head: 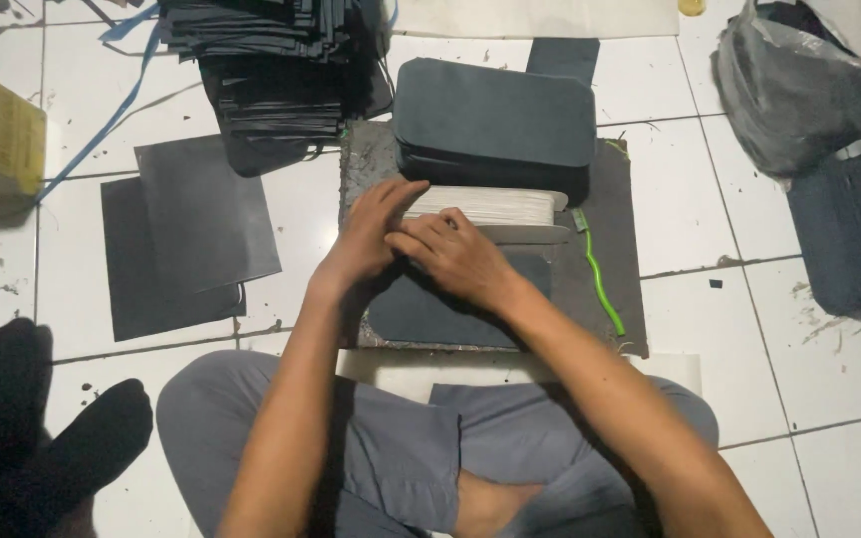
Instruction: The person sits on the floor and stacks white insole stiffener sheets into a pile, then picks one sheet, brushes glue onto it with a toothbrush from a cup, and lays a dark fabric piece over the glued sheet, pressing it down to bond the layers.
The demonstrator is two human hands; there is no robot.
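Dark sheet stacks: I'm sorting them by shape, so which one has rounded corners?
The thick dark grey stack just beyond the white pile by both hands. The ragged black stack at upper left and the flat sheets on the floor have square corners.

Grey trousers [391,448] are being worn, the cloth creasing at the knees just below the dark work board [610,299]. Both forearms are being left bare, no sleeves showing. The left hand [366,239] and right hand [455,257] are being kept ungloved; one foot [485,503] is bare.

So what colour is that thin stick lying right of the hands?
Bright green: the thin stick shows best in the head view, lying on the dark mat.
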